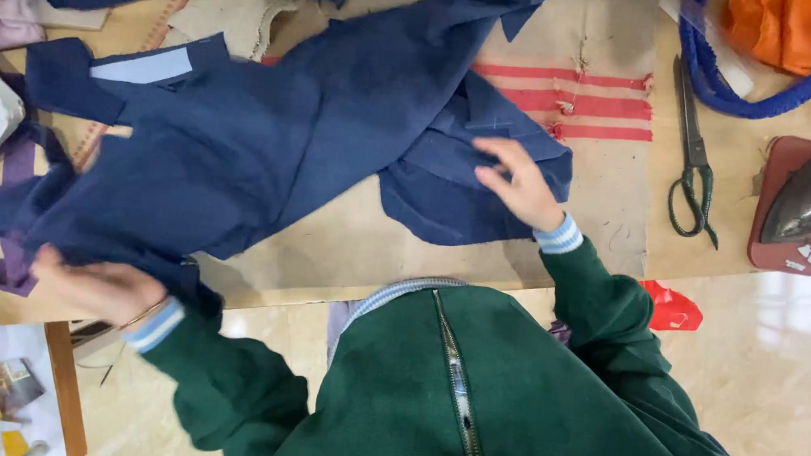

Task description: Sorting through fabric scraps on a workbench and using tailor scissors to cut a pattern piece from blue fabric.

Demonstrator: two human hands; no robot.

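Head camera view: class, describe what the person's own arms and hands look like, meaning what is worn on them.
Both arms wear dark green sleeves ending in ribbed cuffs striped pale blue and white. The left hand is bare, with a thin bangle at the wrist. The right hand is bare, with nothing worn on it.

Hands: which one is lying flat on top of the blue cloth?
The right hand. It rests open on the navy cloth by the red stripes, while the left hand grips the cloth's edge at the table's near side.
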